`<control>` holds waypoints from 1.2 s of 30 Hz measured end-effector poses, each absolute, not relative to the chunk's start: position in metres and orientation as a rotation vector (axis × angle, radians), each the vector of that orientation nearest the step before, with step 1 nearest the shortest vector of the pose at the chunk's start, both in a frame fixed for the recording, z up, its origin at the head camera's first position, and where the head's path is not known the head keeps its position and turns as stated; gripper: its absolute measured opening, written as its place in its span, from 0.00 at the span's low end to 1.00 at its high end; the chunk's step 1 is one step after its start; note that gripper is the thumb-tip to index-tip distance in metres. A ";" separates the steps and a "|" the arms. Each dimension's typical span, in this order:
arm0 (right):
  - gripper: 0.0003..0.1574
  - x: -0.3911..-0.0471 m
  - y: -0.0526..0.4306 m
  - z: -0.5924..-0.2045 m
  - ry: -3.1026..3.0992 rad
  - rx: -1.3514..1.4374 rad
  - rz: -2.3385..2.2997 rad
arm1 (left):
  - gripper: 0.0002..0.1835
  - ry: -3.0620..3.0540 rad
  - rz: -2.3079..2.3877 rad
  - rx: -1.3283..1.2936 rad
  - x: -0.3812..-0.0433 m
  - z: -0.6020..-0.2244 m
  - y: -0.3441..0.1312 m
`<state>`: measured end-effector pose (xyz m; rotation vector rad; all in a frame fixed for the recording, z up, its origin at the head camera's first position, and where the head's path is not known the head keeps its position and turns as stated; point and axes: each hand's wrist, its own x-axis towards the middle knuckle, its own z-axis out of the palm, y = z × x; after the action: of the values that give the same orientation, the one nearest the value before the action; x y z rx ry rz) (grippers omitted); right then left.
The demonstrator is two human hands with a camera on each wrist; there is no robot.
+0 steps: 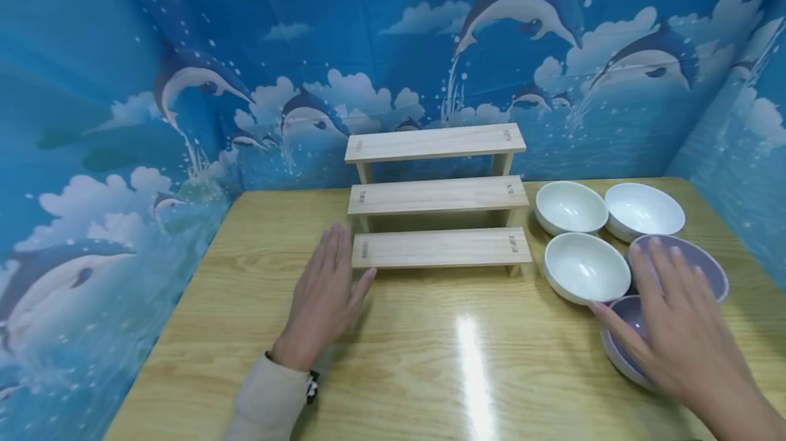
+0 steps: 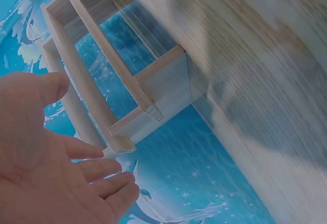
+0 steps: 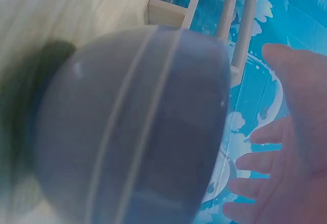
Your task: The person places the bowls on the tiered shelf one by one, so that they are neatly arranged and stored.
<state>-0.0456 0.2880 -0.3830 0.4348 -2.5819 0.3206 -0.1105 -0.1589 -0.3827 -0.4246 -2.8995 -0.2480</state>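
My left hand [image 1: 325, 304] is held above the table, its fingers straight and its thumb spread, just left of the lowest step of a three-step wooden shelf [image 1: 439, 194]. In the left wrist view its palm faces the shelf's end and nothing lies in it. My right hand [image 1: 681, 332] hovers with spread fingers over two purple bowls, a front one [image 1: 628, 362] and a back one [image 1: 706, 262], hiding part of each. The right wrist view shows one bowl's striped outside [image 3: 133, 122] apart from the fingers. Three pale bowls stand behind: a front one [image 1: 587, 268], a back-left one [image 1: 571, 207] and a back-right one [image 1: 645, 211].
The wooden table [image 1: 393, 359] carries the shelf at its back middle and the bowls at its right side, close together. A blue cloth [image 1: 381, 31] printed with dolphins hangs behind the table and along both sides.
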 end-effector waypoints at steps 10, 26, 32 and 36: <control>0.66 -0.028 0.302 -0.396 -2.624 0.360 0.343 | 0.45 -3.021 -0.545 -0.419 -0.121 -0.384 -0.159; 0.70 -0.008 0.316 -0.416 -2.657 0.239 0.534 | 0.42 -3.049 -1.105 -0.311 -0.145 -0.389 -0.165; 0.73 0.000 0.317 -0.422 -2.681 0.161 0.617 | 0.40 -3.008 -1.296 -0.273 -0.155 -0.394 -0.167; 0.75 0.004 0.317 -0.424 -2.720 0.100 0.644 | 0.38 -2.993 -1.387 -0.248 -0.160 -0.397 -0.167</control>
<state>0.0041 0.3175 -0.4240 0.1005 -2.7202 0.6438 -0.1600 -0.1670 -0.3972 -0.2478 -2.9934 -1.3875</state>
